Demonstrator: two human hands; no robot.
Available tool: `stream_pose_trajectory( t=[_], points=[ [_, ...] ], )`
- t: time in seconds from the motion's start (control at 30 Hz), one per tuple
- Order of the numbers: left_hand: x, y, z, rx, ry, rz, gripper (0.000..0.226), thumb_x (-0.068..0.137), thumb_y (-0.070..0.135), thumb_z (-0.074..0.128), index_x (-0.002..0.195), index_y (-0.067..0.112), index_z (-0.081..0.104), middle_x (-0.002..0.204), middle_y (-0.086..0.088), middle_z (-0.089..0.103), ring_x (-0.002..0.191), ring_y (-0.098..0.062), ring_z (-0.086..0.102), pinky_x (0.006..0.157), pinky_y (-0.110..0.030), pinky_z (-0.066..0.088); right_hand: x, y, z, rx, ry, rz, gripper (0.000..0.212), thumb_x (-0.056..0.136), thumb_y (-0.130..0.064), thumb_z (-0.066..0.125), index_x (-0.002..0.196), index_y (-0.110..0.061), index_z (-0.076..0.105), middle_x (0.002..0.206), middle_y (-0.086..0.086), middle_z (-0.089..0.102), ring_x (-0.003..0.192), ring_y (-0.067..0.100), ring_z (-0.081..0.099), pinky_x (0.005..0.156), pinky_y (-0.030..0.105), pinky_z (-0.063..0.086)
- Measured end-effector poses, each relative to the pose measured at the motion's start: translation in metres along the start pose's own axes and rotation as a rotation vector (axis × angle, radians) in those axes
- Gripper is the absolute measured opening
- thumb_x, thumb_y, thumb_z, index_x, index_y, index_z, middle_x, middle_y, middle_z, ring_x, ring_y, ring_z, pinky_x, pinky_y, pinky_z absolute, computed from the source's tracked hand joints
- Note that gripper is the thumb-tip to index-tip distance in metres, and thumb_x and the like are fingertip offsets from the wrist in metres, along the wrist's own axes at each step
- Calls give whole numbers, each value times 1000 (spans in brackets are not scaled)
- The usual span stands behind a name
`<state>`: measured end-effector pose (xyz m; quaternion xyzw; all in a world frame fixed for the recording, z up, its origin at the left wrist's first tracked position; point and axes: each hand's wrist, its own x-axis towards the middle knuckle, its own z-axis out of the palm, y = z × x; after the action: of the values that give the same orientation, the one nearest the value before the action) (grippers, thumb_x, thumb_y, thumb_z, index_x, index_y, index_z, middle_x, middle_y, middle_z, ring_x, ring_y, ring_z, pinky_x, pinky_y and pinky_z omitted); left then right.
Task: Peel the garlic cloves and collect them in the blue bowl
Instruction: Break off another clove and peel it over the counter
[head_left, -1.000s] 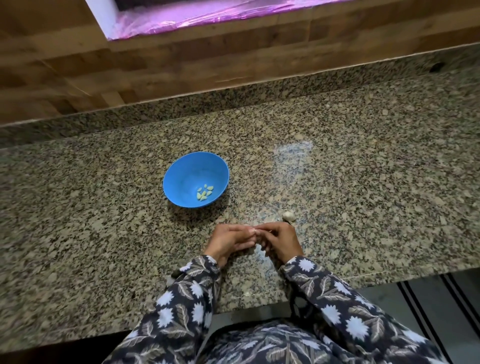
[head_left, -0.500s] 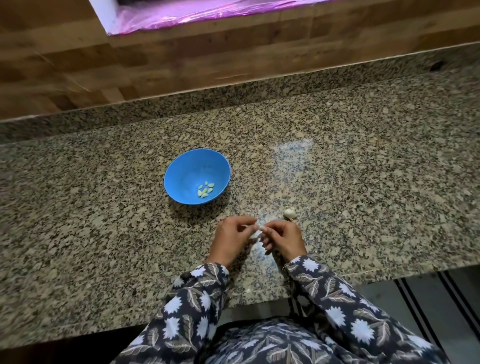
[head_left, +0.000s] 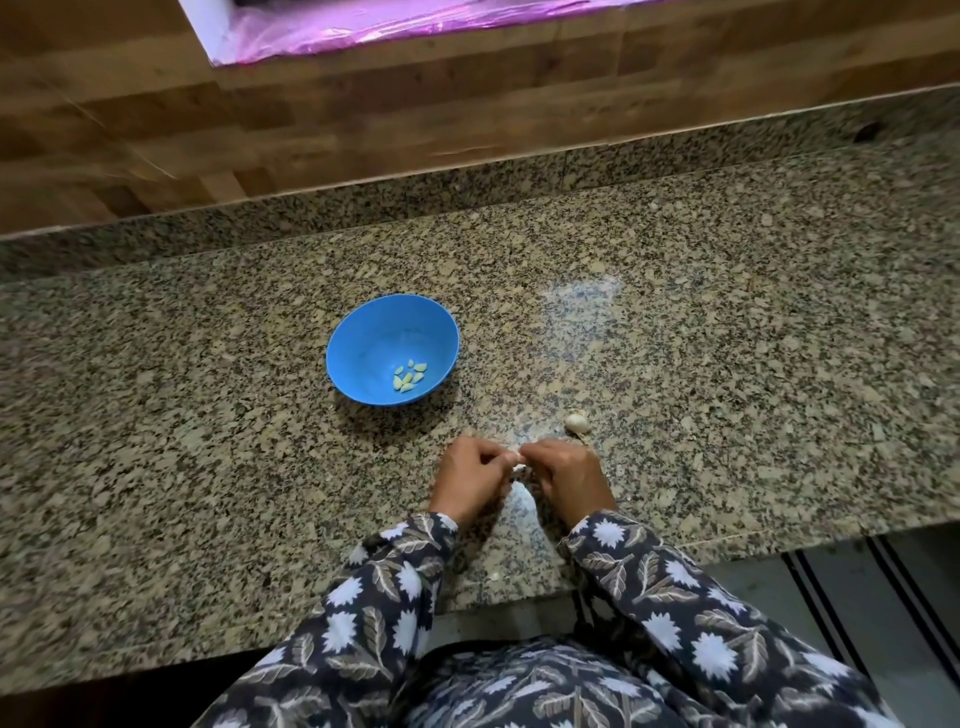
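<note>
Garlic clove (head_left: 517, 459) being pinched by left hand (head_left: 470, 475) and right hand (head_left: 567, 473) together, near the front edge of the countertop (head_left: 727, 364), one blue bowl (head_left: 374, 343) holding roughly seven peeled cloves (head_left: 409, 375), one garlic bulb (head_left: 577, 421) lying just beyond the right hand.

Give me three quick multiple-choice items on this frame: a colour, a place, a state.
1. The bowl is: A red, B blue, C white.
2. The garlic bulb lies: A in the bowl, B on the counter just beyond the right hand, C on the floor.
3. The left hand and right hand: A lie flat, B lift the bowl, C pinch a garlic clove between them.
Key: 1 B, its wall is plainly blue; 2 B, it sits on the granite past the knuckles; 3 C, both close on the pale clove.
</note>
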<state>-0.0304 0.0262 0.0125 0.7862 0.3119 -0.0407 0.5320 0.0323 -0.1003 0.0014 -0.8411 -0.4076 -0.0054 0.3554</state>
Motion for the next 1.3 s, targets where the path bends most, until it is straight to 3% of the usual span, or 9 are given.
stream_pose_trajectory(
  t=[0.17, 0.3, 0.47, 0.63, 0.8, 0.9, 1.03, 1.2, 1.3],
  points=[
    [-4, 7, -4, -488, -92, -173, 16, 91, 4, 57, 83, -4, 67, 65, -8, 63, 54, -14, 55, 57, -24, 50, 6, 1, -7, 10, -191, 108, 14, 82, -7, 65, 94, -7, 72, 83, 9, 71, 70, 18, 67, 71, 25, 56],
    [3, 3, 0, -166, 95, -34, 19, 90, 14, 61, 80, 2, 70, 68, -4, 64, 59, -10, 56, 68, -27, 49, 9, 3, -7, 112, -162, 443, 15, 81, -20, 69, 91, -9, 73, 88, 4, 72, 73, 8, 58, 71, 11, 40],
    [0, -4, -1, 178, 178, 100, 16, 88, 17, 64, 99, 8, 71, 94, -1, 70, 83, -10, 61, 74, -16, 44, 8, 9, -6, 126, -172, 559, 19, 80, -29, 69, 88, -13, 73, 84, 2, 71, 72, 10, 60, 68, 16, 45],
    [-2, -4, 2, 196, 189, 155, 18, 88, 17, 64, 103, 8, 70, 96, -4, 71, 81, -9, 60, 75, -16, 46, 6, 4, -6, 171, -191, 532, 22, 83, -15, 67, 105, -18, 70, 100, -3, 70, 81, 4, 59, 83, 18, 49],
    [-2, -8, 0, 153, 194, 166, 13, 88, 17, 65, 96, 10, 71, 90, -3, 71, 81, -12, 63, 79, -26, 52, 6, 1, -8, 147, -141, 554, 15, 73, -35, 75, 77, -25, 65, 74, -10, 63, 71, 7, 62, 65, 23, 50],
    [-2, -10, 0, 123, 191, 167, 11, 87, 17, 65, 93, 11, 72, 86, -1, 71, 79, -13, 65, 79, -31, 54, 6, 1, -7, 121, -154, 543, 9, 79, -28, 70, 87, -23, 70, 85, -6, 70, 79, 12, 65, 67, 21, 48],
    [-4, -9, -1, 136, 202, 192, 13, 88, 17, 65, 95, 10, 72, 89, -2, 71, 81, -13, 64, 77, -25, 52, 4, -1, -5, 75, -162, 493, 24, 87, -19, 61, 108, -29, 68, 106, -9, 69, 91, 10, 64, 76, 22, 49],
    [-7, -6, -3, 167, 234, 253, 15, 89, 19, 63, 98, 10, 72, 90, -1, 71, 79, -9, 61, 71, -16, 47, 6, -6, -8, 96, -145, 507, 22, 84, -42, 62, 95, -25, 72, 89, -10, 71, 68, 5, 58, 54, 14, 37],
    [-8, -5, -1, 213, 238, 296, 15, 91, 17, 61, 98, 10, 71, 88, 0, 70, 75, -8, 59, 66, -10, 44, 7, -5, -5, 214, -155, 519, 20, 82, -32, 67, 98, -21, 72, 93, -7, 71, 76, 8, 63, 69, 22, 51]
  ],
)
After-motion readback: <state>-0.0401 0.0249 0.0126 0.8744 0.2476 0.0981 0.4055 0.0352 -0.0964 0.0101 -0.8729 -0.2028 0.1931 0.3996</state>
